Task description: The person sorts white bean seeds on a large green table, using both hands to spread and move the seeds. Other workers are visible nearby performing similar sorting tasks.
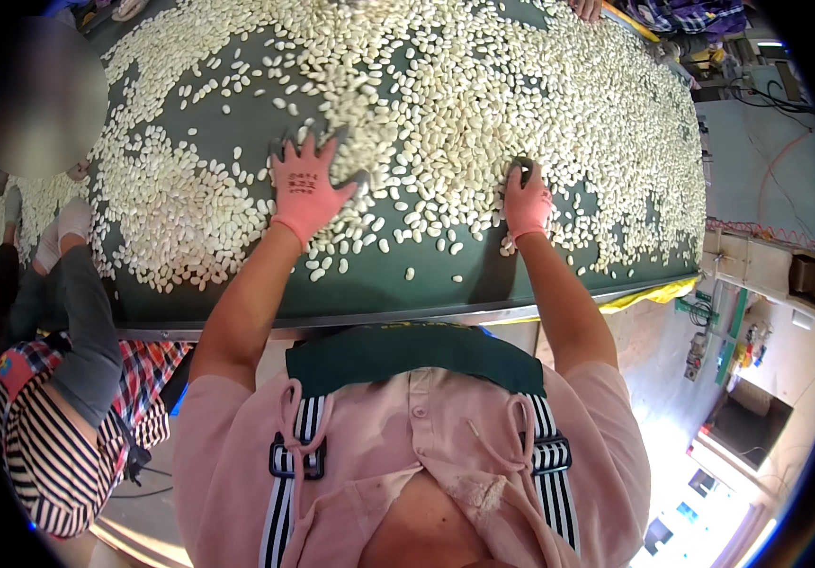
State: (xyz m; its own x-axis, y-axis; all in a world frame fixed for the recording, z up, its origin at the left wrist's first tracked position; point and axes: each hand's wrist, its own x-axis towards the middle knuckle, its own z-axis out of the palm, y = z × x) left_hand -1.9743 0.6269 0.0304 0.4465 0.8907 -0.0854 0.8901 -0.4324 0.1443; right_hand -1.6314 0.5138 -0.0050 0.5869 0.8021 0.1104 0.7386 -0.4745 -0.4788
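Left pink-gloved hand (pixel 305 185), upper centre-left: grip spread among white oval beans (pixel 464 118) on dark-green surface (pixel 350 295). Right pink-gloved hand (pixel 527 201), upper centre-right: grip curled, can't tell contents.

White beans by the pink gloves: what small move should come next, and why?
Perhaps ease the left hand leftward, drawing some white beans onto the bare patch of green surface: that hand is spread open right beside the patch, while beans lie thick on its other side, toward the right hand.
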